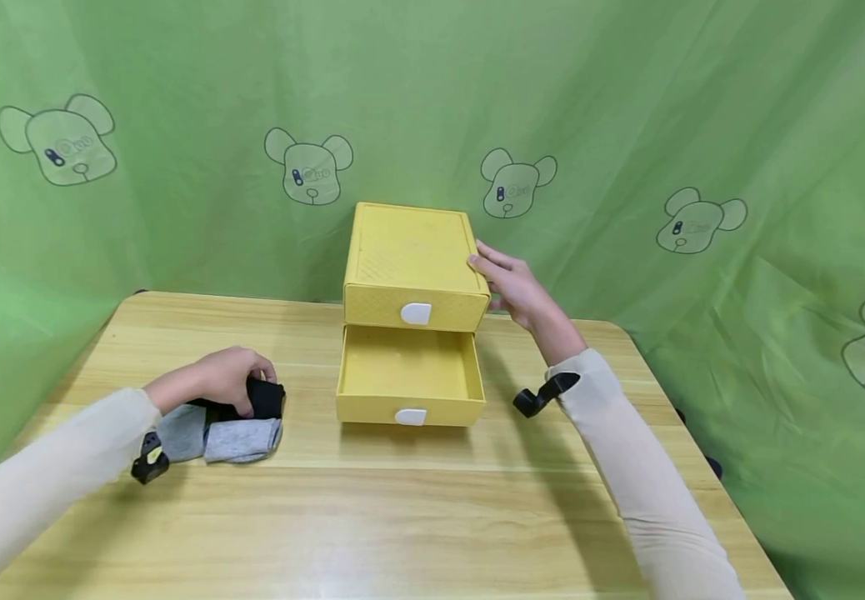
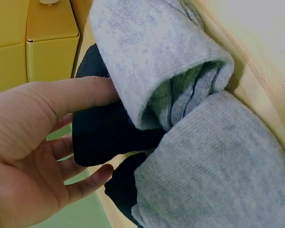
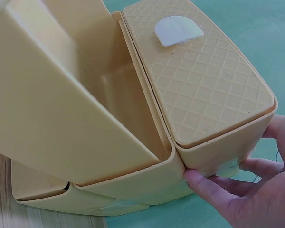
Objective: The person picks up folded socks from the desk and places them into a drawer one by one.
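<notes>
At the left of the table my left hand [image 1: 232, 377] pinches a folded black sock [image 1: 266, 398], thumb on the near side and fingers behind it. Two folded grey socks lie against it: one grey sock [image 1: 243, 440] in front, another grey sock [image 1: 182, 432] further left. The left wrist view shows the thumb pressed on the black sock [image 2: 104, 128] beside the grey folds. My right hand [image 1: 517, 287] rests with extended fingers on the right side of a yellow drawer cabinet [image 1: 413, 250]. Its middle drawer [image 1: 410, 408] is pulled out and holds nothing.
The cabinet stands at the back middle of the wooden table [image 1: 372, 525]. Its top drawer, with a white handle [image 1: 416, 313], is closed. A green curtain [image 1: 590, 92] with bear-head drawings hangs close behind. Black straps with cameras sit on both wrists.
</notes>
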### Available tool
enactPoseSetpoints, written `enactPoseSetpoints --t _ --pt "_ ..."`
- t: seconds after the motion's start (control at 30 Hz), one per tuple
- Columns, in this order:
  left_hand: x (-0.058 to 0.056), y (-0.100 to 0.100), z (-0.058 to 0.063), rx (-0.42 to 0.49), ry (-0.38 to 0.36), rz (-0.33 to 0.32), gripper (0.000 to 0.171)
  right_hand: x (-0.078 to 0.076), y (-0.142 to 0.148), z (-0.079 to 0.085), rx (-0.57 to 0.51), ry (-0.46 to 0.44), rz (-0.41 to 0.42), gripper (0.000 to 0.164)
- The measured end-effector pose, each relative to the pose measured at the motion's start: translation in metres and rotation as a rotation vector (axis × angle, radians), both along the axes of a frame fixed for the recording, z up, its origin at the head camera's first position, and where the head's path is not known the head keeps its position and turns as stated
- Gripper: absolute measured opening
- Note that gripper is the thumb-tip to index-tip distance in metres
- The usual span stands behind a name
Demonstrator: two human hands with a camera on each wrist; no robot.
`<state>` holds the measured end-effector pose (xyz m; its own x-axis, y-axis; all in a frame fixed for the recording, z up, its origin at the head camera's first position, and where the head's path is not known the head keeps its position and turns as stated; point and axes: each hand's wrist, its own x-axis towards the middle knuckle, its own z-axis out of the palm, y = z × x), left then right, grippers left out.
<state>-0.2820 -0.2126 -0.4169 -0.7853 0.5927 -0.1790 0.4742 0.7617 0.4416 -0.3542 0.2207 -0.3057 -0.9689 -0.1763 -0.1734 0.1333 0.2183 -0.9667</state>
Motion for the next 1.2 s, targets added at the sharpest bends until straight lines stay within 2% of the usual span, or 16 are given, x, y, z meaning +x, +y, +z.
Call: enactPoseSetpoints --t 0.2,0.33,0.4,0.5,0.6,0.73,0.9,1.03,1.2 --pt "0.0 0.002 0.001 0.05 0.002 0.013 0.05 0.0 0.0 0.0 0.003 -0.001 0.005 0.066" --pt "-0.005 -0.001 -0.002 0.142 0.003 0.004 0.045 -0.001 0.0 -0.001 -0.005 0.002 0.006 0.066" --pt "-0.008 -0.004 -0.004 0.193 0.01 -0.021 0.042 -0.001 -0.001 -0.001 -0.007 0.002 0.004 0.066" --pt "-0.012 -0.006 -0.005 0.238 -0.027 -0.013 0.042 -0.001 -0.001 -0.001 -0.007 0.002 -0.002 0.065" --pt "-0.015 -0.006 -0.003 0.265 -0.097 0.053 0.045 -0.001 -0.001 -0.001 -0.003 0.003 0.0 0.065" --pt "-0.014 -0.003 0.008 0.313 -0.155 0.111 0.05 0.0 0.0 -0.001 -0.005 0.006 0.001 0.065" --pt "-0.01 0.004 0.028 0.383 -0.207 0.119 0.054 0.0 0.0 0.0 -0.001 0.009 0.001 0.066" --pt "-0.005 0.013 0.048 0.412 -0.203 0.131 0.055 0.0 0.0 0.0 0.002 0.011 0.004 0.067" --pt "0.004 0.025 0.076 0.451 -0.16 0.143 0.053 -0.001 0.0 -0.002 0.0 0.005 -0.001 0.066"
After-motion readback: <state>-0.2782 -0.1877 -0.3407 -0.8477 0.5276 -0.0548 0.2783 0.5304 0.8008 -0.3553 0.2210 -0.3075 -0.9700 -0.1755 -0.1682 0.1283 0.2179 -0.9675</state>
